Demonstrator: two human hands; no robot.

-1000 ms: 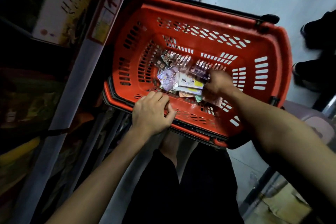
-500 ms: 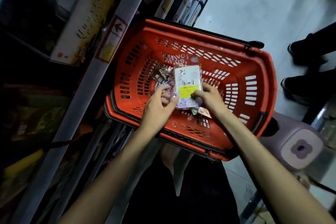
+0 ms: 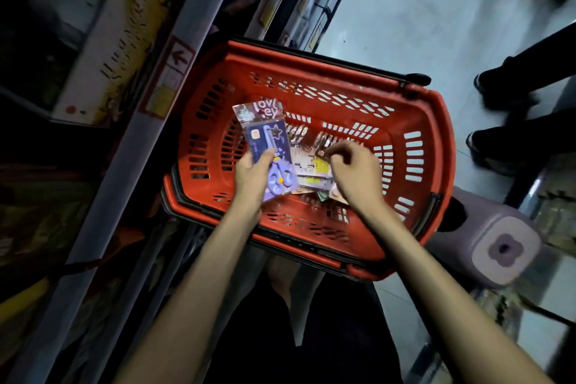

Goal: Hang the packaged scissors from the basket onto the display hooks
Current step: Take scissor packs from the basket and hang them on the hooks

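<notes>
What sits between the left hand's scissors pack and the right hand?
Head view: loose packets in the basket, one with a yellow label, lie between scissors pack and right hand.

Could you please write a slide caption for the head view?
Left hand holds packaged scissors over red basket; right hand curled above other packs.

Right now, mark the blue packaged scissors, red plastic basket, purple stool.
blue packaged scissors point(image 3: 269, 139), head view, blue card.
red plastic basket point(image 3: 436, 146), head view, right wall.
purple stool point(image 3: 505, 248), head view, seat top.
</notes>
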